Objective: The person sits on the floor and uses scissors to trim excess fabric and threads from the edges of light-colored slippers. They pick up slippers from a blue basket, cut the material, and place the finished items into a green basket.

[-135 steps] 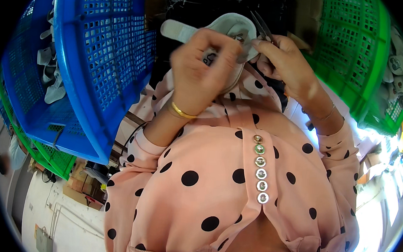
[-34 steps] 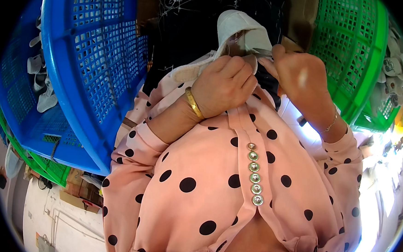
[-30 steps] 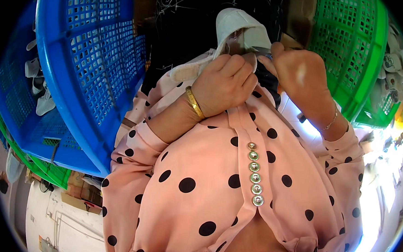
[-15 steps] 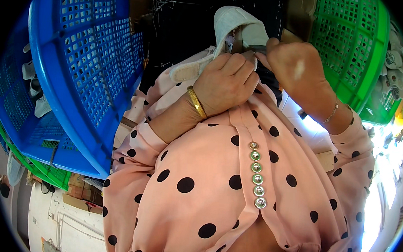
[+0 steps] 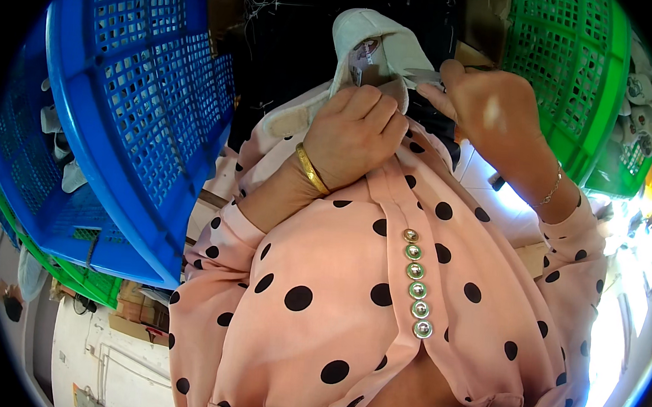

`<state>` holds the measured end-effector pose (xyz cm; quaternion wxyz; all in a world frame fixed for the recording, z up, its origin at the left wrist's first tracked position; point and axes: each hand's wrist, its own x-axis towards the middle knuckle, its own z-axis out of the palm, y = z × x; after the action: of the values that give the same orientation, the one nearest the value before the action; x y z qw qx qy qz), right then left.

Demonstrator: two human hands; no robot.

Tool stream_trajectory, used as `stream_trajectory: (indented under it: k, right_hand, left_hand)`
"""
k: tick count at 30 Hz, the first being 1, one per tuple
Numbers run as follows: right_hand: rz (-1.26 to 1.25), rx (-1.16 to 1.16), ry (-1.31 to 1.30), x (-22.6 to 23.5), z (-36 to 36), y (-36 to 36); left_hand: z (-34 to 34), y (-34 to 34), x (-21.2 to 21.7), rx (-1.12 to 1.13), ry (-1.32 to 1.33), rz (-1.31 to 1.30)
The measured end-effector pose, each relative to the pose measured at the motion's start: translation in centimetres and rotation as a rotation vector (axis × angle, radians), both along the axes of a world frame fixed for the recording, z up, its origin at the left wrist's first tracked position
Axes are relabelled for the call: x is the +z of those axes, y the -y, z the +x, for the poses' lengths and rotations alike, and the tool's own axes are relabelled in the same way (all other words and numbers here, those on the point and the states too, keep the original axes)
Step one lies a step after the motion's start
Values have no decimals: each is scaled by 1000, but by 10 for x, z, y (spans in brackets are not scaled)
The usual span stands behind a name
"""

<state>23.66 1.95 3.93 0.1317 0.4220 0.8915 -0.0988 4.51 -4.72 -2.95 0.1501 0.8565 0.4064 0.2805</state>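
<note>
We note a blue crate at left, a green crate at right. Between them our left hand is closed on a pale grey shoe upper; our right hand pinches a thin tool against it.

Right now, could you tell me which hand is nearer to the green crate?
The right hand, close beside the green crate. The left hand is farther off, gripping the pale shoe part.

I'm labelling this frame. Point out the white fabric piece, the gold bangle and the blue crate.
white fabric piece (image 5: 377, 35): head view, its upper rounded part.
gold bangle (image 5: 312, 169): head view, band across the left wrist.
blue crate (image 5: 150, 96): head view, its lattice wall.
</note>
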Motion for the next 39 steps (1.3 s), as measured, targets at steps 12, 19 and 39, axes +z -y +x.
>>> stream_trajectory:
  k: [12,19,39]
  right_hand:
    - [27,43,-210,-6,4,6]
    - [-245,-123,-61,-12,4,-3]
    - [-423,-658,-772,-58,-16,10]
  left_hand:
    - [1,2,2,-35,-11,4]
    - [0,4,3,-38,-31,-3]
    - [1,-21,22,306,45,-254]
